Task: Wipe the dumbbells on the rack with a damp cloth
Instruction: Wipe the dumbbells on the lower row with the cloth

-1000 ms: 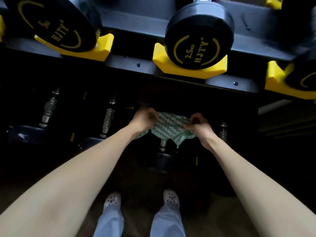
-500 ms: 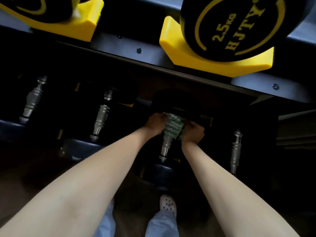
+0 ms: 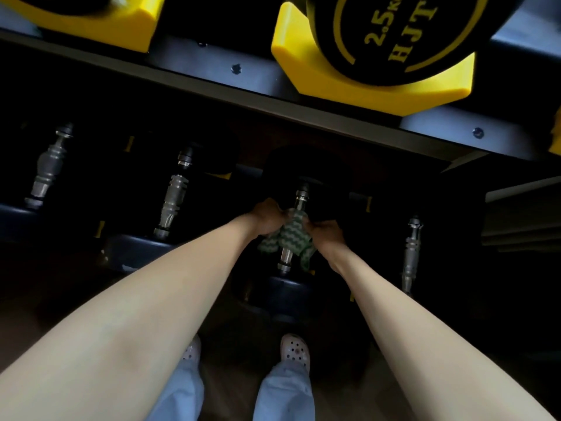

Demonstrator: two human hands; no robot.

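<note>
A green-and-white zigzag cloth (image 3: pixel 288 238) is wrapped round the steel handle (image 3: pixel 299 199) of a dark dumbbell on the lower shelf of the rack. My left hand (image 3: pixel 267 218) grips the cloth's left side. My right hand (image 3: pixel 326 235) grips its right side, and a corner of cloth hangs below it. The handle's lower end (image 3: pixel 285 259) shows beneath the cloth. The dumbbell's black heads are in deep shadow.
Other steel-handled dumbbells (image 3: pixel 174 196) (image 3: pixel 411 253) (image 3: pixel 48 168) lie on the same dark shelf. Overhead juts the upper rack rail (image 3: pixel 212 65) with yellow cradles (image 3: pixel 364 86) and a 2.5 kg dumbbell (image 3: pixel 403 34). My shoes (image 3: pixel 294 350) stand on the floor below.
Both hands moved in from holding the cloth spread out and wrapped it round the handle; it has since slid down the handle towards me. The camera has come closer to the shelf.
</note>
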